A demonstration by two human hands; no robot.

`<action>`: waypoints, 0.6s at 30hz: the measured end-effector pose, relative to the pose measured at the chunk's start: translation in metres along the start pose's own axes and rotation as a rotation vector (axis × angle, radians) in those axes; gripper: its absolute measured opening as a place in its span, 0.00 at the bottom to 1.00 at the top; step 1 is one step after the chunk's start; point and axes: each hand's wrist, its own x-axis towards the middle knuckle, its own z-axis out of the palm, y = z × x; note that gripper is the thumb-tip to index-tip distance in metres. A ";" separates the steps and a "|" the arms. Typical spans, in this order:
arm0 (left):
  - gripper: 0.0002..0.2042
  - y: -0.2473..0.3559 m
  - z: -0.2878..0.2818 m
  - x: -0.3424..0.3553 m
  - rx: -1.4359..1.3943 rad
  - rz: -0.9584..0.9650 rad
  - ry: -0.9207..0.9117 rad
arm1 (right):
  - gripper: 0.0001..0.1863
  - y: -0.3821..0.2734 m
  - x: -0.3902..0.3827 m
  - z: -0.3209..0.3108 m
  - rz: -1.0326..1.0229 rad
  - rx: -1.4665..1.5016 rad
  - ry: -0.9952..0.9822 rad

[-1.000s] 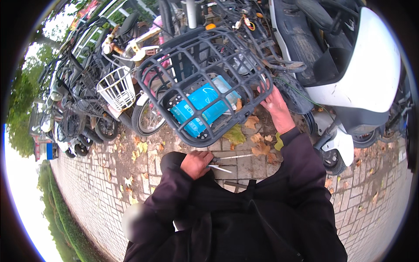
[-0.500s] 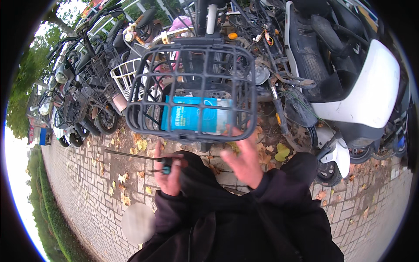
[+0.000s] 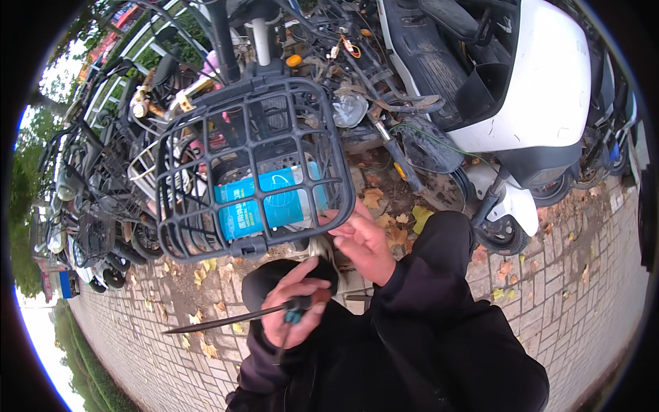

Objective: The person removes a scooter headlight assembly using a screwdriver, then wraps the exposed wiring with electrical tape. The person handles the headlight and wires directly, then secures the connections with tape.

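My left hand [image 3: 296, 306] is closed around the handle of a long thin screwdriver [image 3: 230, 319] whose dark shaft points left, below the basket. My right hand [image 3: 364, 242] hovers with its fingers spread at the lower right corner of a black plastic bicycle basket [image 3: 180, 178]. Inside the basket lies a blue and white package [image 3: 268, 203]. The basket is fixed to the front of a bike, its stem [image 3: 259, 31] rising behind it. Both sleeves are dark.
A white and black scooter [image 3: 528, 89] stands close on the right. More parked bikes with baskets [image 3: 103, 206] crowd the left. Brick paving [image 3: 130, 343] strewn with yellow leaves [image 3: 384, 206] lies below. Wires and a headlamp [image 3: 350, 110] sit behind the basket.
My right hand left the basket's right rim and came down to its lower right corner. My left hand rose with the screwdriver. The view swung, so the basket looms nearer.
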 end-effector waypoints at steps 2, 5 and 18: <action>0.16 -0.016 0.009 0.019 0.097 -0.028 -0.107 | 0.20 0.000 0.008 -0.023 -0.025 -0.073 -0.007; 0.16 -0.043 0.017 0.039 0.038 -0.003 -0.067 | 0.16 -0.009 0.021 -0.060 0.155 0.127 0.005; 0.18 -0.056 0.009 0.042 0.468 0.189 -0.028 | 0.11 0.146 0.247 -0.185 -0.307 -2.074 -0.072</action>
